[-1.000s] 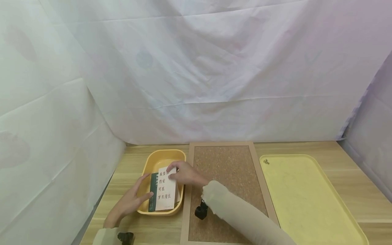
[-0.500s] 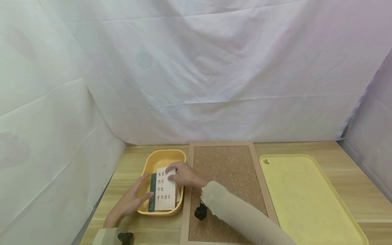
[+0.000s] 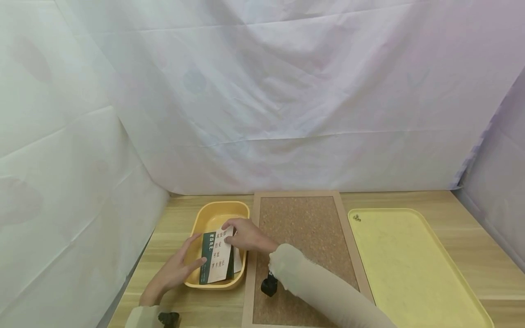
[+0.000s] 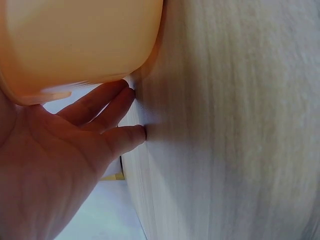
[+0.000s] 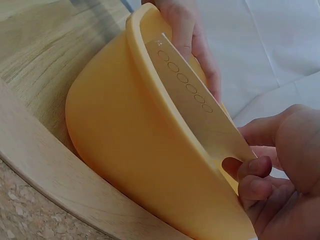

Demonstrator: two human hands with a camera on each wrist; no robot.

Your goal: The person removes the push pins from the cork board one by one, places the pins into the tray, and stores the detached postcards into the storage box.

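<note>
Pinching the top edge of the white card (image 3: 220,255) with your right hand (image 3: 245,236), fingers curled onto it; the card sits tilted inside the small yellow bin (image 3: 221,212), over a dark green card (image 3: 206,257) on its 9 o'clock side. The right wrist view shows the bin wall (image 5: 150,150) up close, the card's back with a row of printed circles (image 5: 185,80) leaning along the rim, and your fingertips (image 5: 255,175) curled at the card edge.

Your left hand (image 3: 176,269) rests against the bin's 9 o'clock wall, fingers straight and relaxed, gripping nothing. The left wrist view confirms it: fingers (image 4: 112,120) extended under the bin's outer curve (image 4: 80,40), tips on the wooden table (image 4: 230,125).

Cork board (image 3: 305,237) lies flat just at 3 o'clock of the bin, frames touching or nearly so, can't tell which. Large yellow tray (image 3: 410,269) sits further toward 3 o'clock, with small dark bits (image 3: 357,217) in its far-left corner. Your right sleeve (image 3: 324,291) crosses the cork board.
</note>
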